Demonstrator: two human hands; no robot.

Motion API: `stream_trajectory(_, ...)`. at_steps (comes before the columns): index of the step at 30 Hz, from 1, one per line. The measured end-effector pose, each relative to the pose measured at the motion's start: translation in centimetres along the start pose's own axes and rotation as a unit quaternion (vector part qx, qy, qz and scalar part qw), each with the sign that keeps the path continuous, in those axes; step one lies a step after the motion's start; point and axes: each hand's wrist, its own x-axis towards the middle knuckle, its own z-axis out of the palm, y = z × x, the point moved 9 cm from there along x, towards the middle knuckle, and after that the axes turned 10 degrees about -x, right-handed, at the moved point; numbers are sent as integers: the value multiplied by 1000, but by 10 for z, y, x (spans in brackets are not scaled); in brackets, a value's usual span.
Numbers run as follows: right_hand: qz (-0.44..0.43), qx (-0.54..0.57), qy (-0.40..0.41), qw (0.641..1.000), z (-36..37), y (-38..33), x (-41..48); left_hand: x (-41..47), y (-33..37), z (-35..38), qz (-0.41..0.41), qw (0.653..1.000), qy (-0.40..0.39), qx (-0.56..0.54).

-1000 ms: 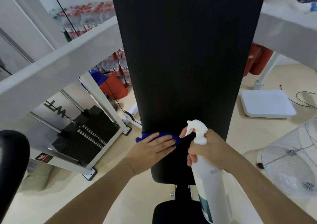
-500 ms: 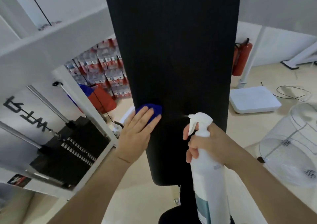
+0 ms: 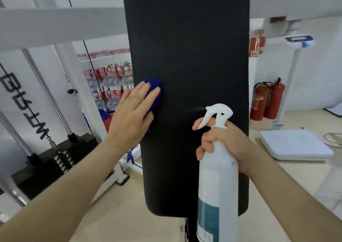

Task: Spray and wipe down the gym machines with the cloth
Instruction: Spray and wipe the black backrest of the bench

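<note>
Bunching deep-blue cloth (image 3: 157, 102) against matte black pad (image 3: 188, 56)

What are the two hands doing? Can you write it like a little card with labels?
Place: a gym, in front of a tall black pad
Left: the left hand lies flat with straight fingers and presses the blue cloth on the pad near its left edge
Right: the right hand grips the spray bottle, a finger at the trigger, the nozzle pointed at the pad
Nearby: weight stack on the left, two red fire extinguishers on the right
</note>
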Motion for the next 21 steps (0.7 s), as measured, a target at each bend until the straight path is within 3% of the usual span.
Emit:
stream_trajectory(4,-33,26,0,999,-9,8,-3,64,-5,-23,-88,990,93,-63)
stream_trajectory(8,-77,73,21,994,-33,17,-18,72,8,-20,-86,986,128,-62)
stream_trajectory(11,-89,98,43,990,-50,30,-26,52,50,6,-13,994,94,-61)
stream_trajectory(13,-85,117,57,988,-54,40,-28,13,95,47,73,997,15,-20)
stream_trajectory(16,-75,123,61,988,-56,53,-36,-44,137,93,215,971,-100,34)
stream_trajectory(18,-66,103,55,991,-56,57,-40,-25,127,86,270,956,-88,66)
stream_trajectory(19,-62,89,54,993,-55,58,-42,1,118,75,255,961,-59,86)
stream_trajectory(21,-56,72,61,994,-58,59,-44,71,92,34,137,987,38,75)
